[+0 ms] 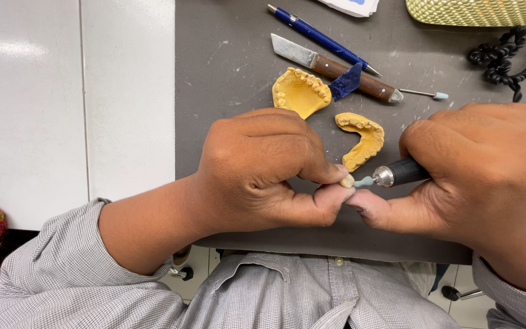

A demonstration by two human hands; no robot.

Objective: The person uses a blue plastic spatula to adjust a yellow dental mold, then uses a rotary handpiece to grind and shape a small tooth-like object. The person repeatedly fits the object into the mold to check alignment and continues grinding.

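Two hands over grey mat (245, 55). R hand (488, 176) fisted round rotary handpiece (400, 173), bur tip on small tooth piece (347, 180), pinched betw. L hand (263, 170) thumb + forefinger. Piece tiny, light, rigid, prob. brittle; grip by sides. Two yellow dental casts (300, 91) behind.

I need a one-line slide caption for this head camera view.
Left hand pinches a small tooth-like piece against a rotary handpiece in the right hand.
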